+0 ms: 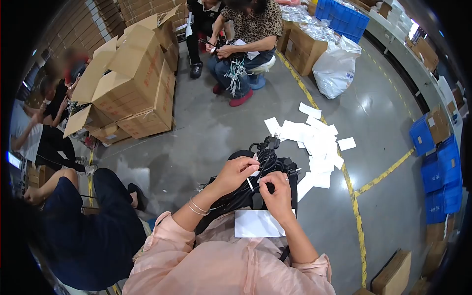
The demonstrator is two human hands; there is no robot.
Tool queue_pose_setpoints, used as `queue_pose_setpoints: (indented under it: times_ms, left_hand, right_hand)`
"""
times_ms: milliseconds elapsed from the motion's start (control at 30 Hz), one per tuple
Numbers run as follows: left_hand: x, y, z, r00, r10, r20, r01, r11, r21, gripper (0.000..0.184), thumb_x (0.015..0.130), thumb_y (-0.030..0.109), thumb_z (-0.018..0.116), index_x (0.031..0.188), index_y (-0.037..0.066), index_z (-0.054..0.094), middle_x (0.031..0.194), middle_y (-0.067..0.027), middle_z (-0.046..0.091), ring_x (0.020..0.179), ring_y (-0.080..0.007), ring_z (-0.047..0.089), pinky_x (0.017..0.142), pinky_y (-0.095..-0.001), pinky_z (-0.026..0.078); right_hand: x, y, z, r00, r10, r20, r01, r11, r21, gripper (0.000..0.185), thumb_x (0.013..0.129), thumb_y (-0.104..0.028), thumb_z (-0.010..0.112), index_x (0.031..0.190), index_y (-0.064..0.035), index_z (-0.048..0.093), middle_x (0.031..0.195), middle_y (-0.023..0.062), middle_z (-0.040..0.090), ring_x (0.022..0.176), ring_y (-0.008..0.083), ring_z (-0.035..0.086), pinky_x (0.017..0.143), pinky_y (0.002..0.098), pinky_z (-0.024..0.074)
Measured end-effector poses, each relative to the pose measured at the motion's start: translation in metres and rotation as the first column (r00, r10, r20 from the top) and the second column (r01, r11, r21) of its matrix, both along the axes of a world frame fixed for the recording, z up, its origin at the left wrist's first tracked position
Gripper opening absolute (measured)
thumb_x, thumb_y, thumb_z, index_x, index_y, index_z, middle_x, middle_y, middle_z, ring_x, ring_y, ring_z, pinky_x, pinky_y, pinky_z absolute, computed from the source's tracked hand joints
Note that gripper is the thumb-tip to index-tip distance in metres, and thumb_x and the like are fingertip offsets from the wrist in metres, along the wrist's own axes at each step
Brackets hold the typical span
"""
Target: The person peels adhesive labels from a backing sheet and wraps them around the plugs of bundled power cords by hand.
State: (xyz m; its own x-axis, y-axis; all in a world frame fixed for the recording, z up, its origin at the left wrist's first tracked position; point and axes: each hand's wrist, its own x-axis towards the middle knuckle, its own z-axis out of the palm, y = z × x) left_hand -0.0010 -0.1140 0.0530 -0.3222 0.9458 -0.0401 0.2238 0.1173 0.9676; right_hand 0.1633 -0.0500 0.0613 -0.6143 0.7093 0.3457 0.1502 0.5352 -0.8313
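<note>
A bundle of black cables with plugs (268,156) lies across the lap. My left hand (237,173) is at the bundle's left side, its thumb and fingers closed near a small white piece. On the right, my right hand (276,191) is pinched beside a narrow white strip (250,184); what its fingertips hold is too small to make out. A blank white sheet (258,223) rests on the lap below both hands.
White papers (314,140) are scattered on the floor ahead. Open cardboard boxes (130,83) stand at the left. Co-workers sit ahead (246,44) and at the left (93,221). A white bag (336,68) and blue bins (440,172) are on the right.
</note>
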Motion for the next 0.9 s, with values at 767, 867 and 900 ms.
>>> queue_pose_setpoints:
  times_ms: [767, 867, 900]
  left_hand:
    - [0.016, -0.019, -0.008, 0.994, 0.006, 0.113, -0.026, 0.985, 0.172, 0.006, 0.085, -0.004, 0.057, 0.090, -0.004, 0.060, 0.118, -0.0120, 0.053, 0.100, -0.0149, 0.058, 0.090, -0.0277, 0.047]
    - [0.016, -0.019, -0.009, 0.992, 0.032, 0.120, -0.059, 0.973, 0.221, 0.007, 0.083, -0.001, 0.060, 0.090, -0.003, 0.062, 0.110, -0.0124, 0.058, 0.092, -0.0162, 0.062, 0.083, -0.0283, 0.052]
    - [0.016, -0.019, -0.009, 0.992, 0.031, 0.122, -0.057, 0.974, 0.221, 0.007, 0.083, -0.001, 0.060, 0.090, -0.003, 0.062, 0.110, -0.0124, 0.058, 0.092, -0.0162, 0.062, 0.083, -0.0283, 0.052]
  right_hand:
    - [-0.008, -0.004, 0.008, 0.996, -0.022, 0.085, 0.034, 0.988, -0.152, 0.008, 0.077, -0.003, 0.065, 0.085, -0.0018, 0.064, 0.088, 0.0053, 0.050, 0.069, 0.0126, 0.052, 0.062, 0.0240, 0.0442]
    - [-0.009, -0.004, 0.009, 0.996, -0.017, 0.082, 0.030, 0.987, -0.155, 0.009, 0.077, -0.003, 0.065, 0.085, -0.0016, 0.063, 0.087, 0.0052, 0.050, 0.068, 0.0126, 0.052, 0.061, 0.0237, 0.0439]
    - [-0.009, -0.004, 0.010, 0.996, -0.012, 0.083, 0.025, 0.987, -0.156, 0.009, 0.077, -0.003, 0.065, 0.085, -0.0016, 0.063, 0.087, 0.0052, 0.050, 0.067, 0.0127, 0.052, 0.061, 0.0238, 0.0438]
